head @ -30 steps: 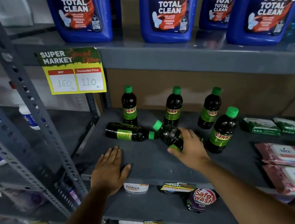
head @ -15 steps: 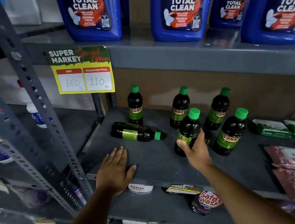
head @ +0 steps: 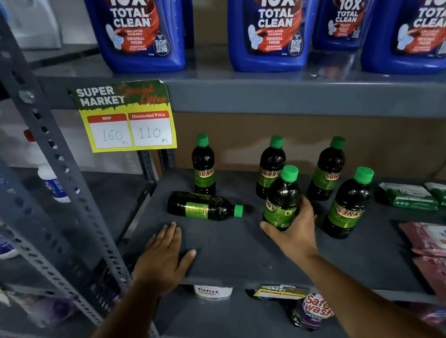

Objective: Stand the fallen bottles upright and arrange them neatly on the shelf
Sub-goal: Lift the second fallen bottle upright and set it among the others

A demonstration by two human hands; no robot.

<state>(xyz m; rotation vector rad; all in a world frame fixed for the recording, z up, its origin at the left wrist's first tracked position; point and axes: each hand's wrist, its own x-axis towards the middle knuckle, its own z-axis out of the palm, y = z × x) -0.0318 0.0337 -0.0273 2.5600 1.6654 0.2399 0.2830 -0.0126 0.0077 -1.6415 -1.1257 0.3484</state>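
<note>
Right hand: right hand (head: 295, 230) is wrapping its grip around the lower body of an upright dark plastic bottle with a green cap and green SUNNY label (head: 282, 201), fingers (head: 305, 209) pressing its far side; whether the base is touching the shelf cannot be told.
Left hand: left hand (head: 162, 259) is lying palm-down at the front edge of the grey metal shelf (head: 225, 252), grip spread flat, pinching nothing.
Fallen bottle: a matching dark green-capped bottle (head: 203, 205) is lying on its side, cap pointing right, just beyond the left fingertips and apart from them.
Standing bottles: four are standing upright, namely back-left bottle (head: 203, 168) just behind the fallen one, middle-back bottle (head: 270, 167) directly behind the held one, back-right bottle (head: 327, 170), front-right bottle (head: 348, 204).
Upper shelf: blue toilet-cleaner jugs (head: 268, 16) are standing in a row.
Tag: yellow price tag (head: 127, 118) is hanging from the upper shelf edge.
</note>
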